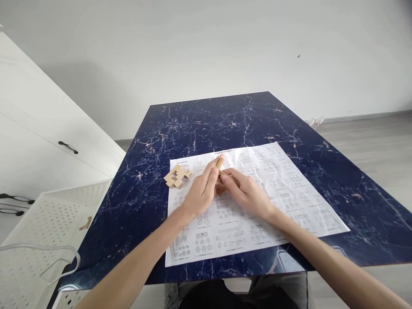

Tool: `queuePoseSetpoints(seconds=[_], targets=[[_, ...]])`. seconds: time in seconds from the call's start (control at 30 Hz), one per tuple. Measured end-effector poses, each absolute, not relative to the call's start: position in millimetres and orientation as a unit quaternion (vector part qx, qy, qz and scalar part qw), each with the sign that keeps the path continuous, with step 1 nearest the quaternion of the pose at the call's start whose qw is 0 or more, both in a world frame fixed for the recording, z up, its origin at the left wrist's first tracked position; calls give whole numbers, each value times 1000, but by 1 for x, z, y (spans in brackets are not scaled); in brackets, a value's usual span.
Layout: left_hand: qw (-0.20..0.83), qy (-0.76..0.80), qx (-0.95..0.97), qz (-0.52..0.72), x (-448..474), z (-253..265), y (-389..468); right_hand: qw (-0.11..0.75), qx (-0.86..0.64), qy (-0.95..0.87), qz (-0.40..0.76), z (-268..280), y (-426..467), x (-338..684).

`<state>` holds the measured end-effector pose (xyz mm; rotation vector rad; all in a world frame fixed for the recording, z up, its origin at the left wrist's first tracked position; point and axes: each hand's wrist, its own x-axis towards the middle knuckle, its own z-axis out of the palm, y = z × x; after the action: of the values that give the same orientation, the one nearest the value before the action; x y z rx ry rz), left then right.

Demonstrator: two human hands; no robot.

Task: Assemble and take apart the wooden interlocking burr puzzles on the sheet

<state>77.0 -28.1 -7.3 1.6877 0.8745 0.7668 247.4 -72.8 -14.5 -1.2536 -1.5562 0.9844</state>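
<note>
My left hand (205,184) and my right hand (241,189) meet over a printed paper sheet (273,214). Between them are wooden puzzle pieces (219,163), partly covered by my fingers. One stick points up and away from the left thumb, while another lies under the right fingers. Both hands are closed on these pieces; how the pieces fit together is hidden. Left of my left hand, a small cluster of interlocked wooden puzzle pieces (177,176) rests on the sheet's upper left corner, one piece marked with a dark number.
The sheet, covered in small diagrams, lies on a dark blue marble-patterned table (199,124). A white perforated basket (41,227) stands at the left, with a small wooden piece (86,223) in it. White cabinets (38,116) with black handles flank the table's left side.
</note>
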Motion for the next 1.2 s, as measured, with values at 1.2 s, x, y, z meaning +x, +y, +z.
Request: queuePoseSetpoints(seconds=[1.2], targets=[[521,402,657,368,77,-11,-23,423,-504,-614,436,-15,-76,250]])
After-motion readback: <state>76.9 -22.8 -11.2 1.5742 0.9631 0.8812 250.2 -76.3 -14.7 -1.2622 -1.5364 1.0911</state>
